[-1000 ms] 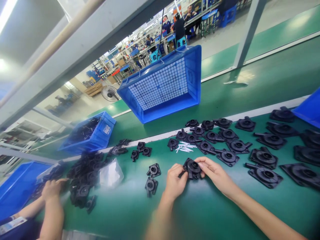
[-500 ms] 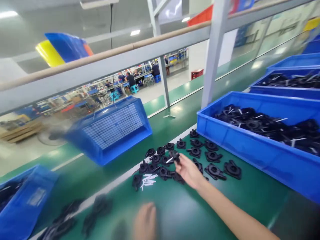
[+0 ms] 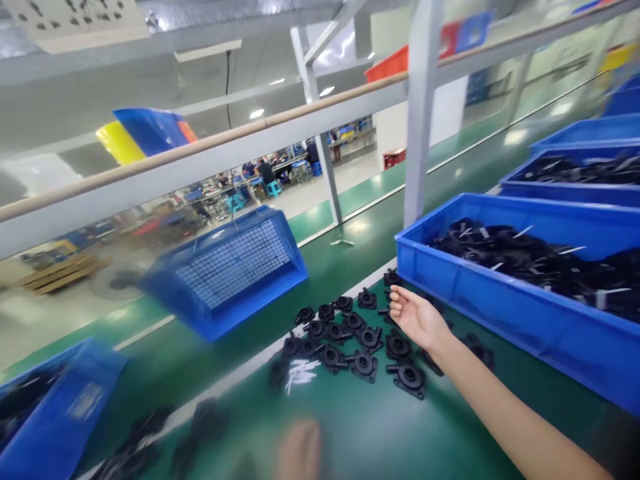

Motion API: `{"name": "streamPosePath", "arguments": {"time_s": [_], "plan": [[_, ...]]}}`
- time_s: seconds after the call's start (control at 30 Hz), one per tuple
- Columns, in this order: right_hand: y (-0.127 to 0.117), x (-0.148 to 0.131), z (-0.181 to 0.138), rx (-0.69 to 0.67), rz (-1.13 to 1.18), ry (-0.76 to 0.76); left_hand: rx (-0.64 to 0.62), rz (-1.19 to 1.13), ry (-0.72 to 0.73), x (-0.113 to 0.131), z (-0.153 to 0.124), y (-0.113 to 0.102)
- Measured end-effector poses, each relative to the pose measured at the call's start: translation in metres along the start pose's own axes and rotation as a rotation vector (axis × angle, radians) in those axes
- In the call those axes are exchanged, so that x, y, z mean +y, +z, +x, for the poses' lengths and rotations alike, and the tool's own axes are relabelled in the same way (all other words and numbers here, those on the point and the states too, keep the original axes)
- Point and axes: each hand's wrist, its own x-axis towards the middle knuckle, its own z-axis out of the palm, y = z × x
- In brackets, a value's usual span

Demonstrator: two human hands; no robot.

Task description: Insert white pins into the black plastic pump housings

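Note:
Several black round plastic housings [image 3: 411, 377], each with a side spout, lie in loose rows on the green work surface [image 3: 360, 433]. Above the right-hand ones is my right hand [image 3: 417, 321], its fingers curled together and no part visible in them. Its fingertips are near a black housing [image 3: 391, 277] beside the blue bin; whether they touch it I cannot tell. My left hand [image 3: 300, 448] is smeared by motion at the bottom edge, below a small pile of white strips [image 3: 302, 375], and its fingers do not show clearly.
A long blue bin [image 3: 500, 280] of black parts with white strips stands at right, more bins behind it. A tilted blue mesh basket [image 3: 235, 267] is at centre left. Another blue bin [image 3: 65, 407] is at lower left, near blurred black parts [image 3: 195, 430]. A grey post [image 3: 420, 120] rises behind.
My right hand has moved right, away from the white strips, and the black housing with a white strip that it held no longer shows in its fingers. The view has tilted up slightly.

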Motion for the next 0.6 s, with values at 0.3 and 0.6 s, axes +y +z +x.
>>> {"name": "streamPosePath", "arguments": {"time_s": [0.3, 0.6], "plan": [[0.061, 0.127, -0.066, -0.722, -0.943, 0.005, -0.061, 0.055, 0.023, 0.039, -0.003, -0.026], [0.069, 0.188, -0.061, -0.732, -1.807, -0.744, -0.023, 0.140, 0.118, 0.035, -0.005, -0.032]]}}
